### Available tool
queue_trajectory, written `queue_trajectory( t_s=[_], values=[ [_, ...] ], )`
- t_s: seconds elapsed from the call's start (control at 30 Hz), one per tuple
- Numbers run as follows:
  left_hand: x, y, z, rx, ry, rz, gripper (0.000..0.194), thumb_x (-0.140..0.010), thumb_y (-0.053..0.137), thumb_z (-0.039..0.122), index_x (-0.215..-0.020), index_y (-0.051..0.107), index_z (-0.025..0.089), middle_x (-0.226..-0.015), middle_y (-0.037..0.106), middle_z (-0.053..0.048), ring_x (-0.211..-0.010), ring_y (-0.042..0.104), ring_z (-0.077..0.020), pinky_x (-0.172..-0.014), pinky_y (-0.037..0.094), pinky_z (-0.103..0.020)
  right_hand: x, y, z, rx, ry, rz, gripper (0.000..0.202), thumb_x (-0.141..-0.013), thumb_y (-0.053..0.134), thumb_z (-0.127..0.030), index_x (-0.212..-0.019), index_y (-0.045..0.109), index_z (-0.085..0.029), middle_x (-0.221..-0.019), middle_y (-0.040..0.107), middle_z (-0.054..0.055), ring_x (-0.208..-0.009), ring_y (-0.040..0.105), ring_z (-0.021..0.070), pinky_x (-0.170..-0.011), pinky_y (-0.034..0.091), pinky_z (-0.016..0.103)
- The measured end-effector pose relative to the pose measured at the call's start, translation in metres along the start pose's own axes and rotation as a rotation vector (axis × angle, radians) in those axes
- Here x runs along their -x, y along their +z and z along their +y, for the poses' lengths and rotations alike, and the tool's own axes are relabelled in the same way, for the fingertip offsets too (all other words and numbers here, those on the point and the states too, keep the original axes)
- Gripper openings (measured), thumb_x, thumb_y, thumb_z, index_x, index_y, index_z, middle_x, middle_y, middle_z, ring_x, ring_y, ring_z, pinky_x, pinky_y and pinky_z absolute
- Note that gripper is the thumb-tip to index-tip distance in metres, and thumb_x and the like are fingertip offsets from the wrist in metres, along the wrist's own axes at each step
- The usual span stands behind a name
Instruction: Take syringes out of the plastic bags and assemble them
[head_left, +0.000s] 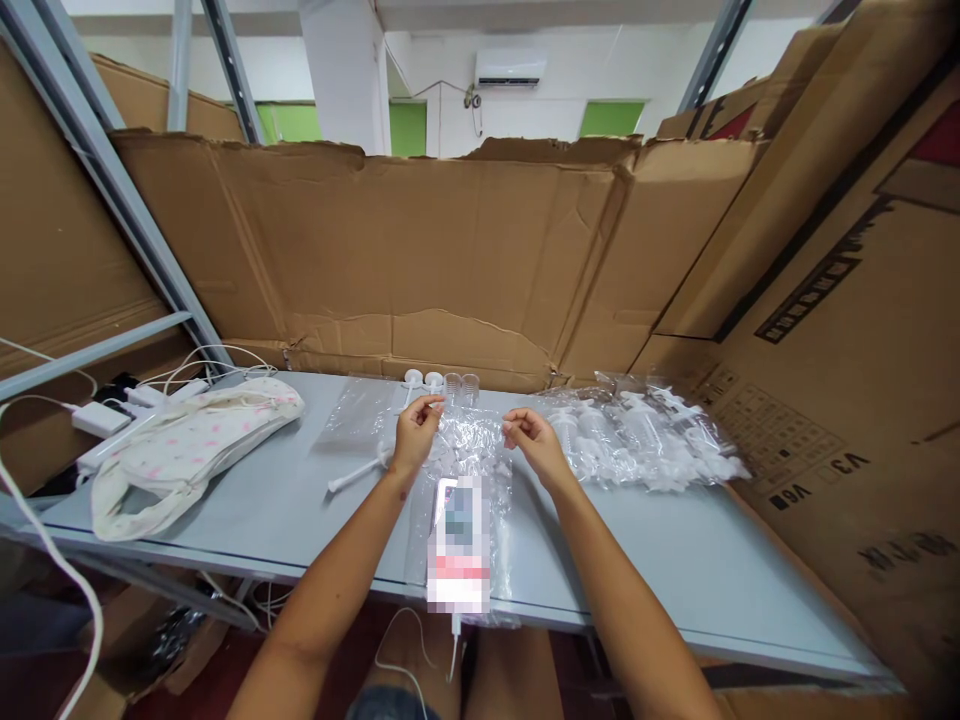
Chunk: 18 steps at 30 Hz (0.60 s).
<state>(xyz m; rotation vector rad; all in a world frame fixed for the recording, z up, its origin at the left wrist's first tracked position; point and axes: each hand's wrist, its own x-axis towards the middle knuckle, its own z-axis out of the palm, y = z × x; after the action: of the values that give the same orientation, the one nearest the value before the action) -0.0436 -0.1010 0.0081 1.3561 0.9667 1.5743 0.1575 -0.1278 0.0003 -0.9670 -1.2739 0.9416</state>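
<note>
My left hand (418,432) and my right hand (534,440) are raised over the table, one on each side of a clear plastic bag (474,436). The fingers of both hands are curled into a pinch near the bag's edges; what they grip, if anything, is too small to make out. Small whitish pieces show in or under the shiny film. Below lies a phone (459,540) with its screen blurred and a cable plugged in. Left of my left hand is a white plastic rod (354,476). Beyond it stand two white round-topped parts (423,380) and two clear ribbed cylinders (461,388).
Clear bags of white and transparent plastic parts (637,440) lie at the right. A white cloth bag with pink spots (199,455) is at the left, beside a power strip (105,430) and cables. Cardboard walls (420,240) enclose the grey table (675,560).
</note>
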Motion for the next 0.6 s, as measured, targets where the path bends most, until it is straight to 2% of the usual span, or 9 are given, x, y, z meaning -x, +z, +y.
queue_trajectory(
  t_s=[0.2,0.4,0.6],
  values=[
    [-0.003,0.0,-0.004,0.017,0.024,0.004,0.016,-0.073,0.062,0.031,-0.081,0.059,0.017,-0.058,0.046,0.004,-0.052,0.04,-0.0075,-0.051,0.032,-0.02,-0.001,0.001,-0.001,-0.006,-0.04,0.012,0.019,-0.071,0.065,-0.037,-0.072,0.055,-0.021,-0.058,0.051,-0.004,-0.05,0.046,0.0101,-0.051,0.037,0.026],
    [-0.002,-0.002,0.003,0.014,0.027,-0.012,0.02,-0.074,0.062,0.034,-0.081,0.059,0.016,-0.062,0.049,0.003,-0.055,0.042,-0.0078,-0.052,0.032,-0.02,-0.001,0.0,-0.006,0.001,-0.066,0.03,0.018,-0.071,0.065,-0.036,-0.074,0.056,-0.021,-0.06,0.052,-0.004,-0.051,0.046,0.0102,-0.052,0.039,0.026],
    [-0.003,-0.006,0.011,-0.021,-0.051,-0.109,0.034,-0.072,0.064,0.033,-0.102,0.059,0.017,-0.061,0.049,0.004,-0.056,0.045,-0.0088,-0.054,0.034,-0.02,-0.001,-0.003,-0.006,0.034,-0.081,0.058,0.018,-0.071,0.065,-0.037,-0.074,0.057,-0.021,-0.063,0.054,-0.003,-0.052,0.048,0.0104,-0.054,0.041,0.027]
  ],
)
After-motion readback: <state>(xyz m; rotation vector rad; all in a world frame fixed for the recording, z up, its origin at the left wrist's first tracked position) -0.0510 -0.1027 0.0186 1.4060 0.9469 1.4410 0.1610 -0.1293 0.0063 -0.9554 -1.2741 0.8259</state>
